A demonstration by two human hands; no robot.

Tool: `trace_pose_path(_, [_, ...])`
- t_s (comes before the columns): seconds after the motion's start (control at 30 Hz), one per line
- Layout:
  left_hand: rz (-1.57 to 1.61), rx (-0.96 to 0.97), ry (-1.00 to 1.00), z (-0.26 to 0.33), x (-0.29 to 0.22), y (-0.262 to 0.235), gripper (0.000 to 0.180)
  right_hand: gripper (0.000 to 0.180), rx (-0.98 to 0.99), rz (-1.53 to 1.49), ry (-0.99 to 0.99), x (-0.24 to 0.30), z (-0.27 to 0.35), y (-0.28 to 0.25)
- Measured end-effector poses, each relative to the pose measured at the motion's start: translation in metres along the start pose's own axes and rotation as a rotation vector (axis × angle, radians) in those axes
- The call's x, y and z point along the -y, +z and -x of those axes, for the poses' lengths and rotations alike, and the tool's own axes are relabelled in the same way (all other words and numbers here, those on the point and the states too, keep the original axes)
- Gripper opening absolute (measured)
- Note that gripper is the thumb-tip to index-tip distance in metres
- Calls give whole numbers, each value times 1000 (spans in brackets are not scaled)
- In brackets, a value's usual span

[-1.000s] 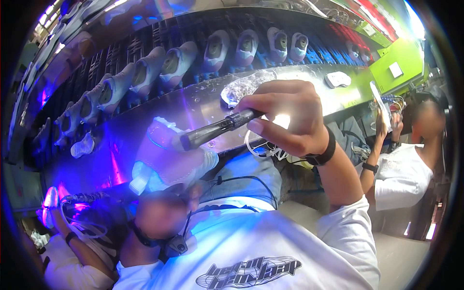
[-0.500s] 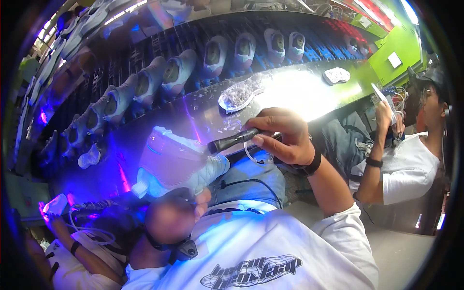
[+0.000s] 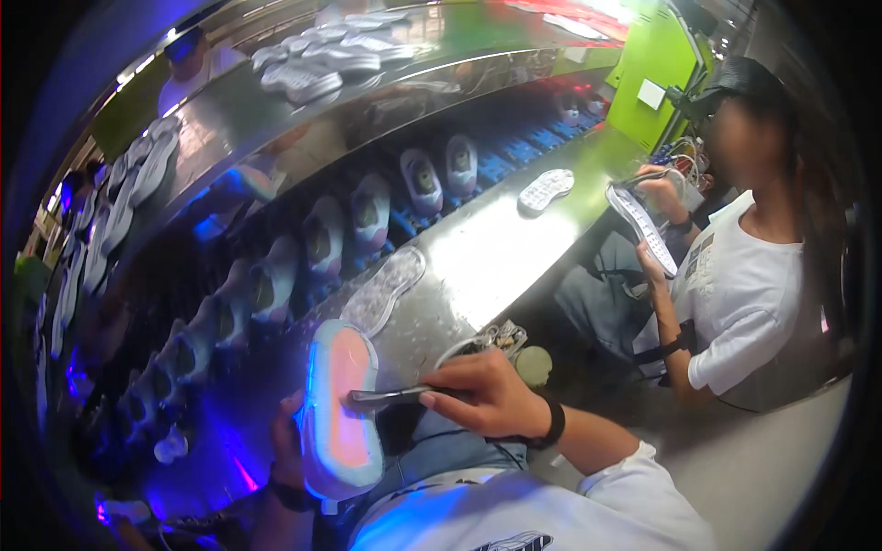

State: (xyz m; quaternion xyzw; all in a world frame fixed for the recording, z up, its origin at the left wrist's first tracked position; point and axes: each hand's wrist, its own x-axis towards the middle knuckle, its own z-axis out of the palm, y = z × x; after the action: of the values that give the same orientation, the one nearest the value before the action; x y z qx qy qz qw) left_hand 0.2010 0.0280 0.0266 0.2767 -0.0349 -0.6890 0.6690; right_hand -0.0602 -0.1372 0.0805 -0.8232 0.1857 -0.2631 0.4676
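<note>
A pale shoe [image 3: 345,395] is held upright in front of me, its pinkish underside and whitish rim turned toward me. My left hand [image 3: 288,439] grips it from the left and behind; most of its fingers are hidden by the shoe. In my right hand [image 3: 491,393] is a slim dark glue brush [image 3: 390,397], closed between thumb and fingers. The brush tip meets the middle of the underside. Just beyond the shoe, a white sole [image 3: 386,286] lies on the metal table.
Several shoes [image 3: 370,213] stand in a row on a dark conveyor behind the table [image 3: 478,275]. Another sole [image 3: 545,191] lies farther right. At the right, a co-worker [image 3: 744,266] holds a sole [image 3: 643,230]. More soles [image 3: 322,60] rest on the upper shelf.
The shoe has turned from its side to show its underside, upright. The brush has moved left and down onto it. My view has shifted, and the co-worker's sole is lower.
</note>
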Motion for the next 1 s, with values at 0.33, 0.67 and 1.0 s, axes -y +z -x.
trace_pose_path(0.33, [-1017,226,-79,-319,-25,194,56,25,-867,-507,502,-46,71,-49])
trace_pose_path(0.67, [-1984,-111,616,-665,67,245,87,22,-1003,-291,699,-66,66,-56])
trace_pose_path(1.0, [-2044,124,511,-728,97,220,38,23,-954,-142,825,-103,66,-40])
